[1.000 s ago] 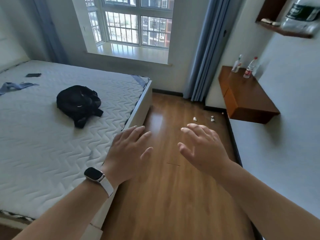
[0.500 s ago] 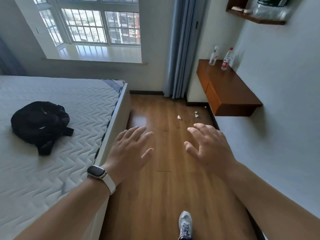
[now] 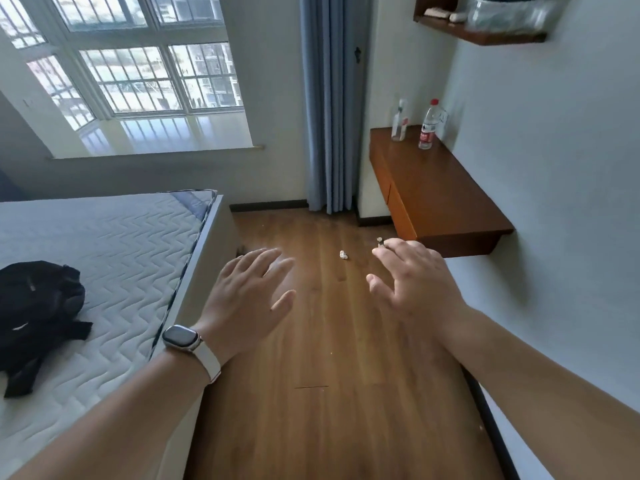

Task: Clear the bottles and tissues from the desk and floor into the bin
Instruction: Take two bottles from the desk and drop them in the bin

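Observation:
Two clear plastic bottles stand upright at the far end of the wall-mounted wooden desk [image 3: 446, 188]: one with a red label and red cap [image 3: 428, 125], one without a cap colour I can make out [image 3: 399, 121]. A crumpled white tissue [image 3: 343, 255] lies on the wood floor ahead; a second small wad [image 3: 380, 241] peeks out just past my right fingertips. My left hand [image 3: 247, 296], with a watch on the wrist, and my right hand [image 3: 414, 284] are stretched out in front of me, fingers spread, holding nothing. No bin is in view.
A bed with a white quilted mattress [image 3: 104, 271] fills the left side, a black bag [image 3: 38, 306] on it. Blue curtain [image 3: 329, 105] hangs by the window. A wall shelf [image 3: 485, 29] above the desk carries a plastic-wrapped item. The floor strip [image 3: 329, 393] runs between bed and wall.
The view has advanced down the floor strip and swung right; the desk, bottles and tissues are closer. Both hands stay open and outstretched. The shoe seen half a second ago is out of frame.

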`<state>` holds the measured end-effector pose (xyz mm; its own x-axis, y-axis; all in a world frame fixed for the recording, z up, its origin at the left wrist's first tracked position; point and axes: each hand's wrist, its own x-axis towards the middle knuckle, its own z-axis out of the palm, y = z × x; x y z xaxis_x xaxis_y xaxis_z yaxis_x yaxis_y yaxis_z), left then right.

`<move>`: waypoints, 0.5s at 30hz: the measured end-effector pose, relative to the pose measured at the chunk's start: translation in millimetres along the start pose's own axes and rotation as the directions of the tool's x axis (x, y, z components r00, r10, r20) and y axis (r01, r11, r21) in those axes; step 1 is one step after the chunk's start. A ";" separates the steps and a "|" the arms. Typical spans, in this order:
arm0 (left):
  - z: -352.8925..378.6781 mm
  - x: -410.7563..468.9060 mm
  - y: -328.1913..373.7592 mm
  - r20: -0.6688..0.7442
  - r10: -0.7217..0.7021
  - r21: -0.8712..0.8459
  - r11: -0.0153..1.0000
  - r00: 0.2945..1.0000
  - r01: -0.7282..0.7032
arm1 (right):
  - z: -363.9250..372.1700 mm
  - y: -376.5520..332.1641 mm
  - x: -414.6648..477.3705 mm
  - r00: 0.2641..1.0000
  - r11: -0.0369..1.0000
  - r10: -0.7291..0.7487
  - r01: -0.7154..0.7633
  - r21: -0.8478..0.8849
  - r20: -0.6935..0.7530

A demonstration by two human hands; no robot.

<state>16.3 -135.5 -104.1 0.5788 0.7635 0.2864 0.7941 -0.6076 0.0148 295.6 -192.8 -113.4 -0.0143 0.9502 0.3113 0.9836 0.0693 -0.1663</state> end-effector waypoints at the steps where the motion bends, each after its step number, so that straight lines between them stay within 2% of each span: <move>1: 1.9 9.4 1.6 0.008 0.006 -0.001 1.000 1.000 -0.006 | 0.9 8.1 5.3 1.000 1.000 0.005 -0.005 0.006 0.000; 6: 17.8 65.9 -7.9 0.028 0.035 0.003 0.999 0.999 -0.035 | 7.8 40.8 36.2 0.998 0.998 0.065 -0.065 -0.013 -0.012; 15: 87.1 189.5 -46.8 0.017 0.139 -0.105 0.985 0.990 -0.136 | 34.8 86.2 120.5 0.983 0.977 0.177 -0.172 -0.123 0.039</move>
<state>104.9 56.7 -134.0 0.6865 0.6755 0.2692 0.6840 -0.7255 0.0765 372.5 -61.7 -122.8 0.1535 0.9584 0.2405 0.9860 -0.1326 -0.1010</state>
